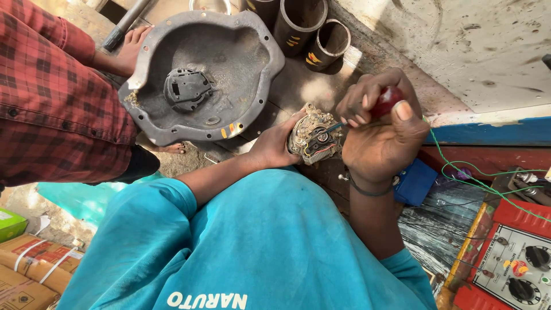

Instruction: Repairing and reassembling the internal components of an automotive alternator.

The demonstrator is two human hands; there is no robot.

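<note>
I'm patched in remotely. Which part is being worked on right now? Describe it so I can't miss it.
Start at the big grey metal pan. Just below its right edge, the left hand cups a small round wired part. Unlike the dark part lying in the pan, it is pale and hand-held.

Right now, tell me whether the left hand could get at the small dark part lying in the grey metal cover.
Probably yes, but not freely: the left hand is gripping the wired electrical part that the right hand works on. The small dark part lies uncovered in the grey metal cover beside it, with nothing between.
</note>
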